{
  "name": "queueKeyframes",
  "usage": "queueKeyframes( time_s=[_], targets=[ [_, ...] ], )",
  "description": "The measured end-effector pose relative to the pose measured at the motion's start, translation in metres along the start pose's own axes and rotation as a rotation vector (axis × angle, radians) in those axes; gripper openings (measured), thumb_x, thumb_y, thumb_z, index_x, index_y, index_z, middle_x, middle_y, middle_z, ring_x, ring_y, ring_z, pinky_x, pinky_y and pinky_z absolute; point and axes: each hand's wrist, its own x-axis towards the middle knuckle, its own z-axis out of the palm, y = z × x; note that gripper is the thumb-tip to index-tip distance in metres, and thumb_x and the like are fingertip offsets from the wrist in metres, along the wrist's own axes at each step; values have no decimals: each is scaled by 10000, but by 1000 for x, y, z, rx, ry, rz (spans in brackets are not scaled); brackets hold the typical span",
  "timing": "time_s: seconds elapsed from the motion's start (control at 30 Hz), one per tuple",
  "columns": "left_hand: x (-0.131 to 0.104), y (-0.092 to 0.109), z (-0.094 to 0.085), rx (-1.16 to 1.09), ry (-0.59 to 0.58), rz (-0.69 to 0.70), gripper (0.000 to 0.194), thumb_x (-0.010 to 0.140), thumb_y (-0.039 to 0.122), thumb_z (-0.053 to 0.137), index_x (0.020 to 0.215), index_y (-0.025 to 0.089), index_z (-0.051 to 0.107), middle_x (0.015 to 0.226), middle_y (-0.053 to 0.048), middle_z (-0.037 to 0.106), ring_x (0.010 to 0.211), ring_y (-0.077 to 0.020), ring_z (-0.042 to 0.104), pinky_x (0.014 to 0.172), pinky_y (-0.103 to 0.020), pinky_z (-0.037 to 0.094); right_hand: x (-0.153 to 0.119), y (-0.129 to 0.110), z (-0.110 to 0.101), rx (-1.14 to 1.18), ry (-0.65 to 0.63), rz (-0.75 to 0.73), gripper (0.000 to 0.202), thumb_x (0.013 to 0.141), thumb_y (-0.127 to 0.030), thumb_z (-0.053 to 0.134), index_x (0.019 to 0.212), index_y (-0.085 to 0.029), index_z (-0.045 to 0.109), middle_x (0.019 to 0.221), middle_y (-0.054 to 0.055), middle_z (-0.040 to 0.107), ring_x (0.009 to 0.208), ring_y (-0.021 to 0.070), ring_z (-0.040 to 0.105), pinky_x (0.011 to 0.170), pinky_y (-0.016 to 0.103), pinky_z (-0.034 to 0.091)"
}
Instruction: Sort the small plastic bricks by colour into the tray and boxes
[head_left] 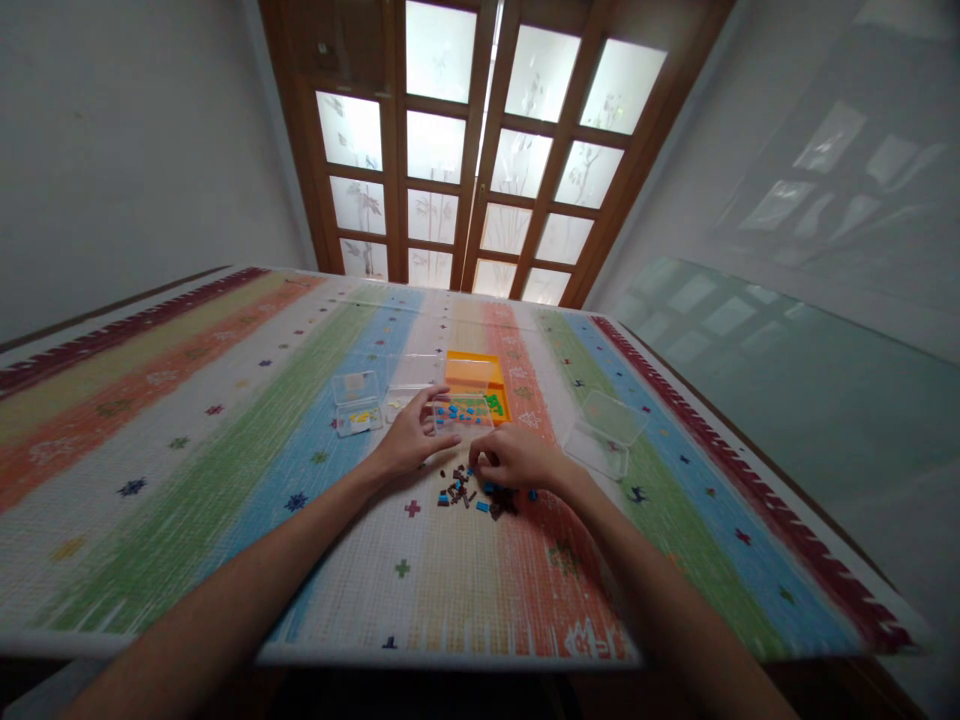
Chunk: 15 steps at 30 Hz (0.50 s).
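Observation:
My left hand (417, 432) rests beside a clear plastic box (463, 427) with blue pieces in it, thumb and fingers apart. Over a loose pile of small brown and blue pieces (459, 488), my right hand (511, 457) is curled with its fingertips pressed together; anything between them is too small to make out. Part of the pile lies under that hand. Just behind the clear box is an orange tray (504, 387) with green pieces in its front right part.
A small open clear case (358, 417) with yellow pieces lies at the left. Another open clear box (598, 450) stands at the right. The striped tablecloth (375, 590) covers the table, with wooden doors beyond.

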Motion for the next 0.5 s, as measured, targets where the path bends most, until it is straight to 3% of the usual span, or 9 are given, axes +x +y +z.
queueKeyframes(
  time_s=[0.5],
  targets=[
    [-1, 2, 1, -30, -16, 8, 681, 670, 148, 788, 1291, 191, 513, 1345, -152, 553, 1173, -268, 619, 1012, -486, 531, 1, -1, 5, -38, -7, -2, 217, 802, -170, 618, 960, -188, 767, 758, 39, 718, 708, 158, 606, 645, 244, 365]
  ],
)
